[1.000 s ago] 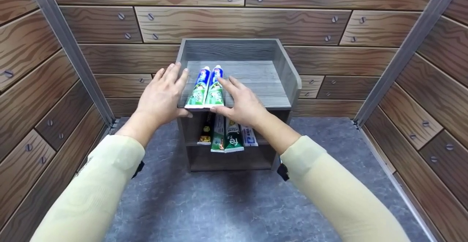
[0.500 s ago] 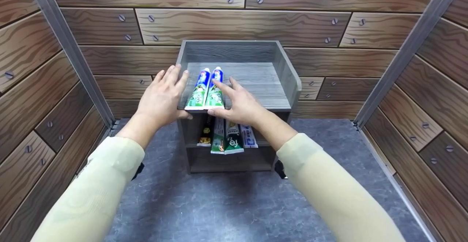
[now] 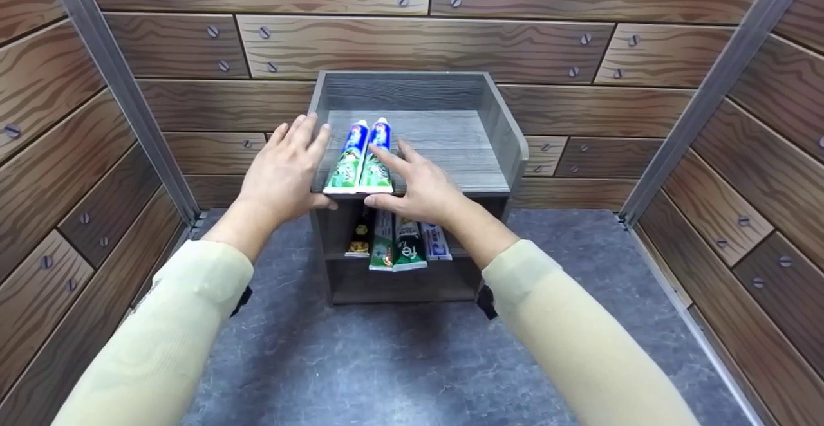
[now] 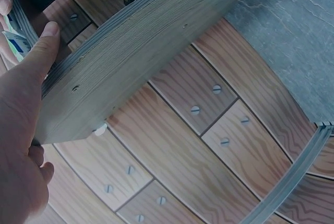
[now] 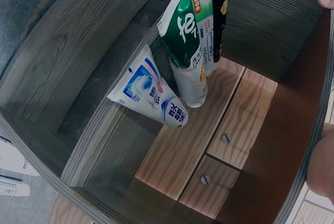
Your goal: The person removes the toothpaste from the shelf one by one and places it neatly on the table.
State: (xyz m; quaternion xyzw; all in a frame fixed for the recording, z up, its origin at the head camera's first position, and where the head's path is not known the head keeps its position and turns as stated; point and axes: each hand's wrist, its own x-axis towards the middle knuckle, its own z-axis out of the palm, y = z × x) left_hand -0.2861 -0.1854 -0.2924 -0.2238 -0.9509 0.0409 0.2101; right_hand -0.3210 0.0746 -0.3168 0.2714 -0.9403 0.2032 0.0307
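Two blue-and-green toothpaste tubes, a left tube [image 3: 347, 163] and a right tube [image 3: 376, 170], lie side by side on the top of the grey cabinet [image 3: 444, 139], their flat ends at its front edge. My left hand [image 3: 278, 175] lies along the cabinet's left side, fingers straight and thumb at the front corner. My right hand [image 3: 430, 189] is spread at the right tube, its index fingertip over the tube and its thumb at the front edge below the flat end. In the left wrist view, the left thumb [image 4: 44, 46] points along the panel's edge.
Several more tubes stick out of the middle shelf, among them a dark green and white tube [image 5: 182, 31] and a white and blue tube [image 5: 148, 91]. Raised panels [image 3: 505, 120] border the top's sides and back. White tubes [image 5: 14, 158] lie beyond the cabinet's side in the right wrist view.
My right hand has shifted slightly left and down, its index finger and thumb sliding toward the left tube. The left hand and both tubes keep their places on the cabinet.
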